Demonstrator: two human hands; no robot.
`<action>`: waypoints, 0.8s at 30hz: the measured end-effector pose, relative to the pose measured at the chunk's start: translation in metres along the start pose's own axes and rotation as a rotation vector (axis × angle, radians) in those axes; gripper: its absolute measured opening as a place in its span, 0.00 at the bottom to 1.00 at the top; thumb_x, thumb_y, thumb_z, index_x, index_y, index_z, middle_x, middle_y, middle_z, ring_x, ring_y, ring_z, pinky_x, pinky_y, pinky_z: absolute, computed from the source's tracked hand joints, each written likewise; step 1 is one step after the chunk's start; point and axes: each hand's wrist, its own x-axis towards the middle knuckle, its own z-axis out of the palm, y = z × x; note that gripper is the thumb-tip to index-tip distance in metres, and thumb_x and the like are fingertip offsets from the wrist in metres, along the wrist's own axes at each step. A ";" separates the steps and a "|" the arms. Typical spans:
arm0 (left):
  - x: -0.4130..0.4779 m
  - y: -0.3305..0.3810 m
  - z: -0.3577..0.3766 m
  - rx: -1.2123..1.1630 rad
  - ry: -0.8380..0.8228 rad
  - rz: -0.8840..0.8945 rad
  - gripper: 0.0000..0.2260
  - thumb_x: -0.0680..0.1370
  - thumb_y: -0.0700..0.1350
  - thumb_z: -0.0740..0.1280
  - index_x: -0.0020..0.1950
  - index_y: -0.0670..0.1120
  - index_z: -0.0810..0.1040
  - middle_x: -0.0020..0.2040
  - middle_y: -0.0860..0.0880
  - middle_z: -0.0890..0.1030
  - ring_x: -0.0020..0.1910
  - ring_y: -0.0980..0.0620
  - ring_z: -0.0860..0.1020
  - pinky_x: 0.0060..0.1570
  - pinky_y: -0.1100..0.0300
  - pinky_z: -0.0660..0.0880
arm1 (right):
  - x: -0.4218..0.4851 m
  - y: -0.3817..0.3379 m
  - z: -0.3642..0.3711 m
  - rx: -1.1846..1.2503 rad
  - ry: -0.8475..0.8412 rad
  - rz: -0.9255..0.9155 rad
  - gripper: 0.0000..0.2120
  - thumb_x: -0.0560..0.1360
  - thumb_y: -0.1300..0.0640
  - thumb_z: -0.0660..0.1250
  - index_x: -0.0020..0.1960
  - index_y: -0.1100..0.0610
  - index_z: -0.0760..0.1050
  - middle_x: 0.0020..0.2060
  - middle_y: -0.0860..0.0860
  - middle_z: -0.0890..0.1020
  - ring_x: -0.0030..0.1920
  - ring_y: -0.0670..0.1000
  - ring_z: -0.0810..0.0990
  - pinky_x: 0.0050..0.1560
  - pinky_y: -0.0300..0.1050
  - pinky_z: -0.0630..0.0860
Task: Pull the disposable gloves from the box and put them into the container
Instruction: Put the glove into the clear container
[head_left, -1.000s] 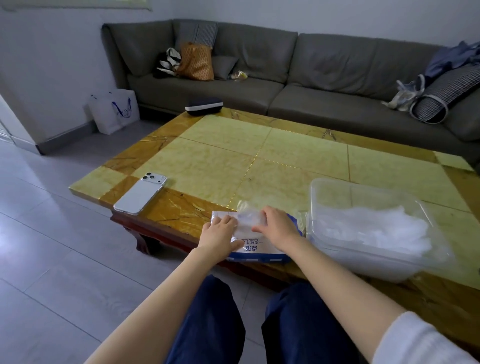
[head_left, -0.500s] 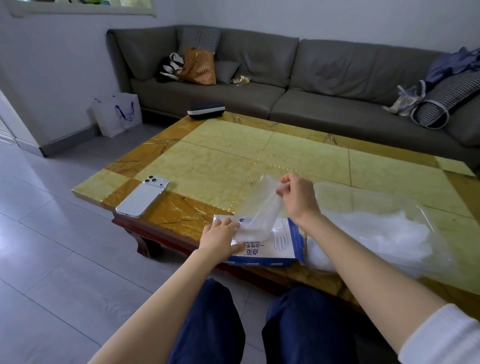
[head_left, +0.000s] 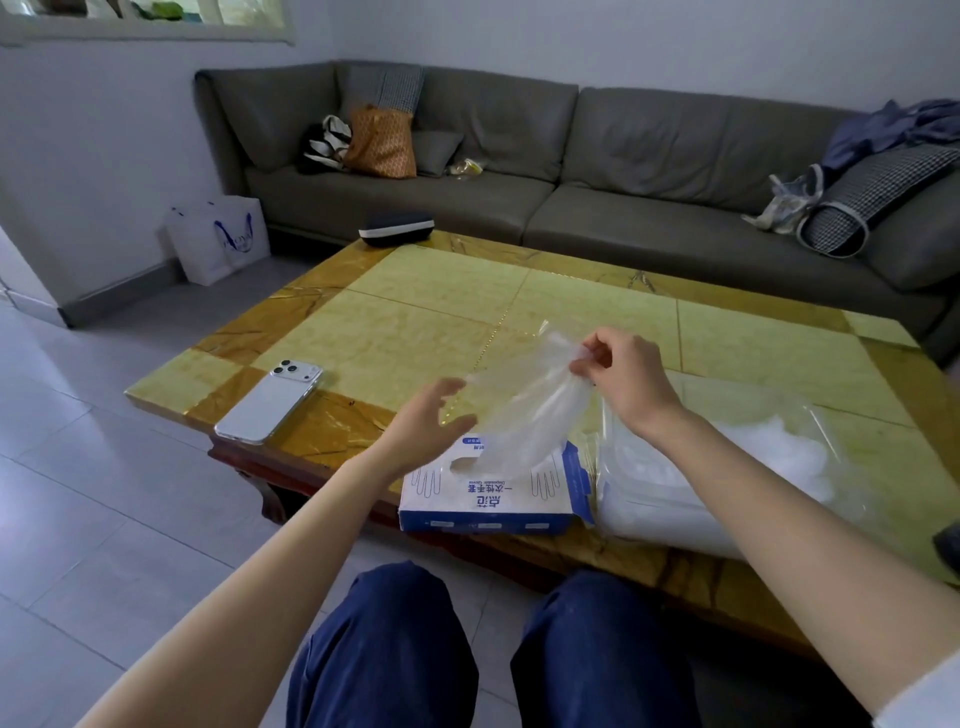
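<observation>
Above the box (head_left: 493, 496) | my right hand (head_left: 623, 384) grip pinches glove (head_left: 524, 415) high so its tail pulls free | left hand (head_left: 426, 421) released, hovering | container (head_left: 639, 493) just right, short carry

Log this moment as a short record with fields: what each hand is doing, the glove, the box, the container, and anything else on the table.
right hand: pinches the top of a clear glove, raised above the table
left hand: open, fingers spread, over the box beside the glove; contact unclear
glove: hangs from the grip, lower end at the box opening
box: blue and white, at the near table edge
container: clear, right of the box, white gloves piled inside
other: phone on the table, left of the box
</observation>
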 end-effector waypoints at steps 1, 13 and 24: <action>0.002 0.014 -0.003 -0.059 -0.013 0.032 0.26 0.76 0.50 0.68 0.72 0.48 0.64 0.69 0.51 0.69 0.67 0.52 0.68 0.62 0.57 0.66 | -0.001 -0.002 0.000 0.016 -0.025 -0.015 0.04 0.73 0.62 0.70 0.46 0.62 0.76 0.36 0.47 0.77 0.36 0.37 0.73 0.36 0.24 0.69; 0.013 0.066 -0.003 -0.145 0.129 0.130 0.02 0.73 0.40 0.72 0.44 0.41 0.82 0.40 0.50 0.83 0.40 0.58 0.79 0.45 0.68 0.75 | -0.009 -0.001 -0.002 0.121 -0.043 -0.004 0.02 0.75 0.63 0.68 0.47 0.60 0.76 0.39 0.51 0.79 0.39 0.46 0.78 0.37 0.25 0.71; 0.009 0.046 -0.010 -0.155 0.182 0.073 0.04 0.74 0.39 0.70 0.41 0.48 0.80 0.42 0.46 0.83 0.45 0.46 0.80 0.51 0.54 0.77 | -0.018 0.000 0.000 0.136 -0.102 0.019 0.06 0.73 0.61 0.71 0.48 0.59 0.76 0.39 0.49 0.80 0.38 0.43 0.78 0.47 0.38 0.78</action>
